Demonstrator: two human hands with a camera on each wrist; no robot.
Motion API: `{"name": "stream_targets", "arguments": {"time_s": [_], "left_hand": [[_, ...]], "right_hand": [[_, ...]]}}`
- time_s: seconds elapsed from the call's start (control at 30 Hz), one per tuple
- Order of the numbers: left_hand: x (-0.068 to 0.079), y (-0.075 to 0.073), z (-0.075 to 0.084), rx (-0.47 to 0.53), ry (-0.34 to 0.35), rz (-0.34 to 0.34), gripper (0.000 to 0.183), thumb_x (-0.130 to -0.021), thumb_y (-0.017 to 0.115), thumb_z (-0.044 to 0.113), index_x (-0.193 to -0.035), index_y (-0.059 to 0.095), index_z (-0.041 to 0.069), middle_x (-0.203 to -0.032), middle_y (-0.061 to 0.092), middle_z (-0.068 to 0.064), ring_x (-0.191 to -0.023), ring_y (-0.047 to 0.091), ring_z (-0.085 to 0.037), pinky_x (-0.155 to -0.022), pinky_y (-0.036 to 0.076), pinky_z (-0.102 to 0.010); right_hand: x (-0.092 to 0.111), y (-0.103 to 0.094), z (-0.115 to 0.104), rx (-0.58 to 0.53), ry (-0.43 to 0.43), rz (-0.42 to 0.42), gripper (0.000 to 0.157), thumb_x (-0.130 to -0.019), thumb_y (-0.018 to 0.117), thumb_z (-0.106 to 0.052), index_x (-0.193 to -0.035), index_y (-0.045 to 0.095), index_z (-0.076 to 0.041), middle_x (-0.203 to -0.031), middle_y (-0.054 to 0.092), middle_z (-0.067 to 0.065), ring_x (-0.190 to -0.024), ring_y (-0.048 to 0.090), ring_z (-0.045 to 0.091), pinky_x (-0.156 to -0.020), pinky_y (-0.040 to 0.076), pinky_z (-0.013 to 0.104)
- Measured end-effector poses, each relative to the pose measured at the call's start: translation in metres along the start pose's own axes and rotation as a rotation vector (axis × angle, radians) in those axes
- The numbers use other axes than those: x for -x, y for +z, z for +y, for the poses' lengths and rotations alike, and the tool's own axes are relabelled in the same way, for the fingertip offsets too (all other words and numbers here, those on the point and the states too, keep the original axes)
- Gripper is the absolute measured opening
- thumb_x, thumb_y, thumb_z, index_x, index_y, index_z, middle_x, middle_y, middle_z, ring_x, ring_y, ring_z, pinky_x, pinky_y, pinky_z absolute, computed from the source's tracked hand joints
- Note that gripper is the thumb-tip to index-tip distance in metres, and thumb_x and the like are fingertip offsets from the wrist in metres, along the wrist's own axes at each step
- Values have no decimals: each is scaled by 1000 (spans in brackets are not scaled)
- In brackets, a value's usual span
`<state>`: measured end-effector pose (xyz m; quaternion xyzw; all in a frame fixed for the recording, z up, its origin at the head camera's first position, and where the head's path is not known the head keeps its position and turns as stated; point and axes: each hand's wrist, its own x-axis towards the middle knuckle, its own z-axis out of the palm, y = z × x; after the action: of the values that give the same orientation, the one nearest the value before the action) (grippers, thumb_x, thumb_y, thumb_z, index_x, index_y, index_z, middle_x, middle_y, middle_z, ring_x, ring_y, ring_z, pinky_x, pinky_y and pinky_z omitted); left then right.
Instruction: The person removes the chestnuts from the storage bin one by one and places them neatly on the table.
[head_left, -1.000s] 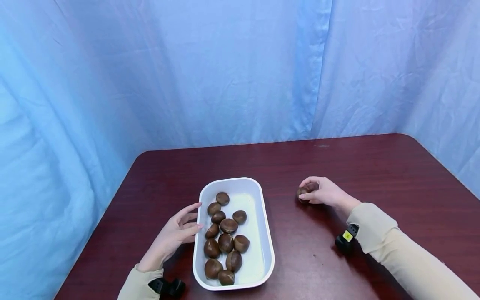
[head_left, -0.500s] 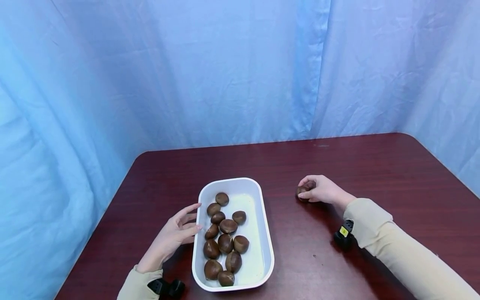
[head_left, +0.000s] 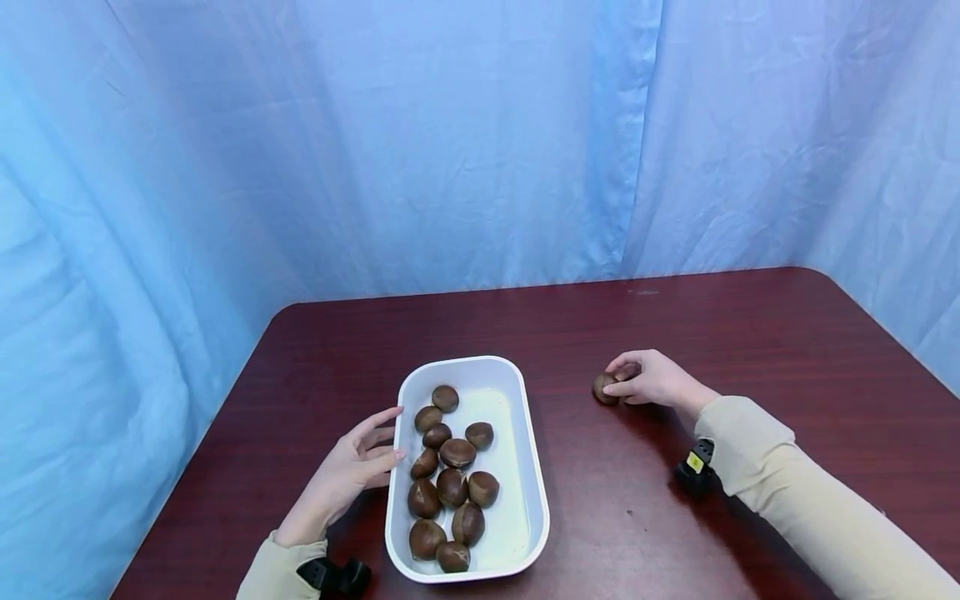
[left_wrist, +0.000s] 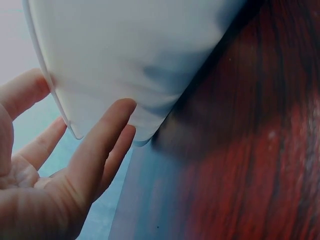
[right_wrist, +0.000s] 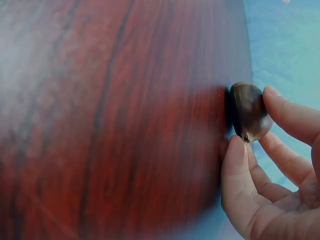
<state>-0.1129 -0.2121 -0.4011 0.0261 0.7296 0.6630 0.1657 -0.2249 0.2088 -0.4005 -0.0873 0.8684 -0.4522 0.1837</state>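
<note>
In the head view, my right hand (head_left: 656,383) is out to the right of the tray, low over the table. Its thumb and fingertips pinch a brown chestnut (right_wrist: 250,112), with the thumb along its lower side and a finger at the upper edge in the right wrist view. My left hand (head_left: 345,475) is at the left side of a white rectangular tray (head_left: 531,467). Its fingers spread loosely, the tips touching the rim and outer wall. Several chestnuts (head_left: 457,452) lie in the tray, mostly along its left half and front.
A dark red wood-grain table (head_left: 720,333) bears the tray and the chestnut. Blue curtains (head_left: 480,150) hang behind it and at both sides. A black wrist camera (head_left: 697,467) sits on the right sleeve's cuff, with another on the left.
My right hand shifts slightly right, so more of the chestnut shows past its fingertips; the chestnut stays at nearly the same spot. The left hand and tray hold still.
</note>
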Motion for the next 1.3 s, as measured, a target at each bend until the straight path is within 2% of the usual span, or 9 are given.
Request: {"name": "stream_targets", "arguments": {"time_s": [0.33, 0.7, 0.97, 1.13, 1.3], "left_hand": [[-2, 1, 0, -1, 6, -5, 64, -93, 58, 8, -148, 24, 6, -140, 37, -30, -110, 61, -25, -81, 55, -40], [-8, 3, -1, -28, -5, 26, 63, -92, 61, 8, -147, 30, 9, -138, 41, -28, -112, 61, -30, -83, 55, -42], [-9, 2, 0, -16, 9, 15, 64, -92, 60, 9, -147, 28, 8, -139, 39, -29, -111, 60, -28, -82, 55, -40], [-9, 3, 2, -26, 12, 11, 64, -93, 60, 10, -148, 28, 8, -139, 39, -29, -111, 61, -27, -83, 55, -40], [-9, 5, 2, -29, 1, 26, 62, -92, 59, 8, -147, 29, 9, -138, 41, -28, -110, 62, -26, -82, 55, -40]], "right_hand": [[4, -11, 2, -16, 19, 9, 39, -85, 70, -15, -115, 56, 7, -99, 61, 13, -84, 63, 17, -78, 56, 38], [5, -18, -15, -9, -12, 1, 42, -86, 69, -17, -118, 55, 7, -98, 61, 11, -87, 63, 17, -80, 56, 39], [1, -7, -42, -34, -66, -23, 44, -86, 70, -18, -120, 54, 6, -103, 61, 15, -89, 63, 22, -79, 56, 36], [-4, 5, -64, -56, -102, -49, 42, -85, 70, -18, -119, 56, 3, -107, 62, 16, -96, 63, 30, -82, 56, 38], [-8, 19, -87, -80, -152, -80, 39, -86, 70, -16, -118, 58, 1, -109, 62, 17, -99, 64, 27, -85, 54, 42]]}}
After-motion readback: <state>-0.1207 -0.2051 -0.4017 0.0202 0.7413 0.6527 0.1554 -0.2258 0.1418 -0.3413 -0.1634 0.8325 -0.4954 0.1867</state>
